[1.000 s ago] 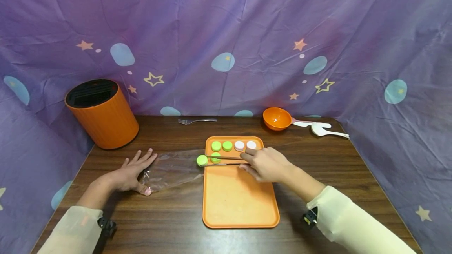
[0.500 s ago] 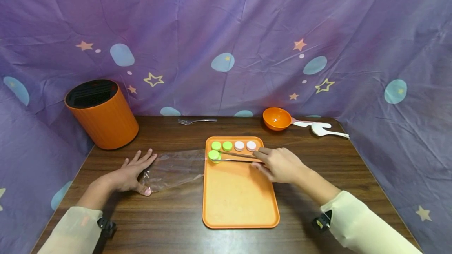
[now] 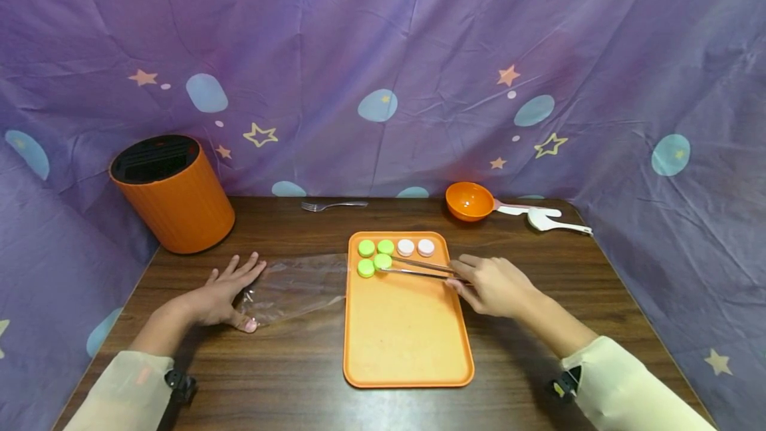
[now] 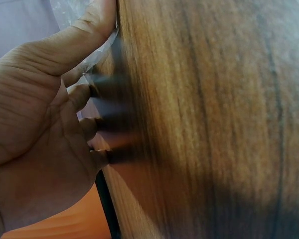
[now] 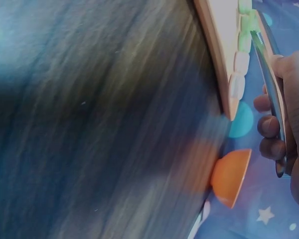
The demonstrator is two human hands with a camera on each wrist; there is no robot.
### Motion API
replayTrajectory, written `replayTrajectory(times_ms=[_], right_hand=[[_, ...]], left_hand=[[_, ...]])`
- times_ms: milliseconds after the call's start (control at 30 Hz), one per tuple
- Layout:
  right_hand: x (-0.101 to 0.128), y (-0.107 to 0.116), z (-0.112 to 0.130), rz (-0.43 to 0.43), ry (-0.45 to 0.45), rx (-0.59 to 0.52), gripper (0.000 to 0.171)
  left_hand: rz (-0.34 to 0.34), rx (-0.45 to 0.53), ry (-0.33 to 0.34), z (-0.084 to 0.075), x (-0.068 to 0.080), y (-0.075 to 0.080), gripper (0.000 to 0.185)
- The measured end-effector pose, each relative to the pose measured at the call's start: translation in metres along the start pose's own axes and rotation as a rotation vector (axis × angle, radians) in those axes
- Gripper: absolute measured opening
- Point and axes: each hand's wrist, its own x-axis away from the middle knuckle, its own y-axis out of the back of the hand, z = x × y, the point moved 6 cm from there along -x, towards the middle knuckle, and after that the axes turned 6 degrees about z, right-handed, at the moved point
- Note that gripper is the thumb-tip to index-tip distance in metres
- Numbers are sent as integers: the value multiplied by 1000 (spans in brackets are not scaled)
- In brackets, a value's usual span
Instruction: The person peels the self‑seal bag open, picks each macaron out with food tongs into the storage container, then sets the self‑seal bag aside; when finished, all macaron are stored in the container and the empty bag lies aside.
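In the head view my right hand (image 3: 499, 288) grips metal tongs (image 3: 419, 274), whose tips hold a green macaron (image 3: 382, 261) above the orange tray (image 3: 407, 344). Just left of it lies another green macaron (image 3: 366, 269). Along the tray's far edge sit two green macarons and two whitish macarons (image 3: 405, 247). The right wrist view shows fingers curled round the tongs (image 5: 270, 82). My left hand (image 3: 218, 298), fingers spread, rests on the end of a clear plastic bag (image 3: 299, 288) flat on the table. The bag's right end meets the tray's left edge.
An orange knife block (image 3: 185, 205) with a black top stands at the back left. A fork (image 3: 334, 205) lies along the back. An orange bowl (image 3: 470, 201), a pink-and-white utensil (image 3: 526, 210) and a white spoon (image 3: 556, 223) are at the back right.
My right hand has moved right, carrying the green macaron in the tongs from the bag's right end, over the tray's edge, to beside the lower green macaron. My left hand has stayed still.
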Motion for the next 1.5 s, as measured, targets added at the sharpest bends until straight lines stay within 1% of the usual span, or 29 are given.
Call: replayTrajectory(times_ms=[167,333,433,533,600,667,767,900,1233,1267,1333,1467,1500], right_hand=[[7,-2,-2,-5,-10,8,20],[10,-8,-3,13,-24,21,25],[11,-13,-2,25,-29,27,27],[11,-16,-2,28,-36,28,29],[11,-17,-2,29,-40,28,30],[12,-18,-2,30,-44,28,30],[12,-19,-3,34,-49,29,30],[13,-18,-3,32,-50,30,30],[13,-14,-2,21,-61,21,31],[13,-13,-2,16,-58,19,32],[13,-12,-2,7,-55,16,32],[16,-10,-2,-8,-58,15,32],[17,-9,-3,-11,-62,15,32]], left_hand=[[0,0,0,-1,1,1,131],[0,-2,5,-2,2,2,130],[-8,3,-17,1,1,1,131],[-15,24,-55,3,1,0,132],[-16,36,-63,4,1,0,132],[-13,37,-59,4,1,0,133],[-5,26,-27,3,0,0,133],[7,13,-3,-1,1,1,131],[7,8,-3,-1,0,0,130],[2,4,-3,2,-1,0,131],[2,5,-2,3,-1,0,132],[3,19,-4,5,-2,-1,134],[7,28,-11,4,-1,-1,133]])
